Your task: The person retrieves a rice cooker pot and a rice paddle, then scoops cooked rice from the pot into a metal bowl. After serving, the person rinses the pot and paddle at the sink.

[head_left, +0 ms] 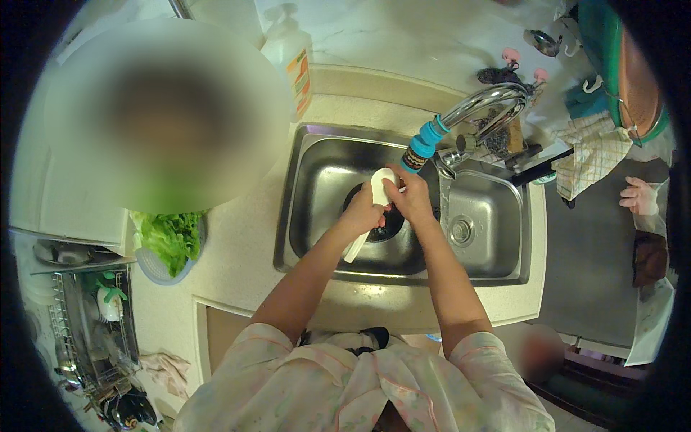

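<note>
My left hand is closed around a white spoon or rice paddle, whose handle slants down toward the sink's front edge. The fingers of my right hand rest on its broad head from the other side. Both hands are over the large basin of a stainless steel sink. Beneath them, partly hidden, a round black pan or bowl lies in the basin. The chrome faucet, with a blue filter nozzle, ends just above my right hand. Whether water runs cannot be made out.
A small basin with a drain adjoins at right. Left on the counter stands a colander with lettuce. A large pump bottle is behind the sink. A checked cloth hangs at right; a dish rack stands far left.
</note>
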A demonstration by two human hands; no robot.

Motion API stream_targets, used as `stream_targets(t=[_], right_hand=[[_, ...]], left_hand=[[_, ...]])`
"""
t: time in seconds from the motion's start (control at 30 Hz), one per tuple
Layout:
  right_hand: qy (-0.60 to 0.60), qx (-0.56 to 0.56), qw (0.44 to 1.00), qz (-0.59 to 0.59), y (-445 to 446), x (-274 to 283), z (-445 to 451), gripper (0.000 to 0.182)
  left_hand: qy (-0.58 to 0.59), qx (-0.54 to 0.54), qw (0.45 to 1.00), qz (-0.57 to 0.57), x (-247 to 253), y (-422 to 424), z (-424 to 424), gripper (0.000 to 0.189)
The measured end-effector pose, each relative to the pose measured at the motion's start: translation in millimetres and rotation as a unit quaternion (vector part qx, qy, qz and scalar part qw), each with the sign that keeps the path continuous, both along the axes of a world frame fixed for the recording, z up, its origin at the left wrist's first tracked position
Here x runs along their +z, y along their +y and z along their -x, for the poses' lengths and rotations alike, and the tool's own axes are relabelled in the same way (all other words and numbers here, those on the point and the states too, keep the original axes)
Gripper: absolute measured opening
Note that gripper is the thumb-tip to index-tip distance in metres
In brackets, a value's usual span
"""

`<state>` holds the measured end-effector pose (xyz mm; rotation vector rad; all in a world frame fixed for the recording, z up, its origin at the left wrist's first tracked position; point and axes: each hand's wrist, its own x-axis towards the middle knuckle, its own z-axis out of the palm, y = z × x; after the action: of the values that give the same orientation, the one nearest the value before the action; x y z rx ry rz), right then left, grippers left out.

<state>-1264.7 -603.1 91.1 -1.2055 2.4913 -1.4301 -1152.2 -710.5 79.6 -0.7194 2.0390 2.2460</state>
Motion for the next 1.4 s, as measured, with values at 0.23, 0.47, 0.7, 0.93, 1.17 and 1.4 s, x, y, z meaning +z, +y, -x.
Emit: stream_targets(t=[0.23,0.47,0.7,0.93,1.17,1.4], right_hand=[[0.045,0.015,0.997,-0.056,7,8,13,0.024],[0.029,-0.052,0.980,-0.189,11,-7,36,0.031],[-0.006,-0.014,0.993,-0.120,-2,17,10,0.029],[0.095,0.018,0.989,-0.116,-3,24,0,0.021],[0.001,-0.041,0.989,-0.145,3,2,25,0.027],[0.031,-0.013,0.993,-0.111,-4,28,3,0.024]], left_hand=[[0.001,-0.013,1.000,-0.020,14,1,0,0.038],[-0.016,-0.034,0.999,-0.003,10,6,6,0.037],[-0.002,-0.012,1.000,-0.024,3,-1,1,0.040],[0.008,-0.014,0.999,-0.035,1,-3,0,0.041],[0.028,-0.019,0.997,-0.064,7,2,3,0.039],[0.009,-0.014,0.999,-0.029,8,8,1,0.042]])
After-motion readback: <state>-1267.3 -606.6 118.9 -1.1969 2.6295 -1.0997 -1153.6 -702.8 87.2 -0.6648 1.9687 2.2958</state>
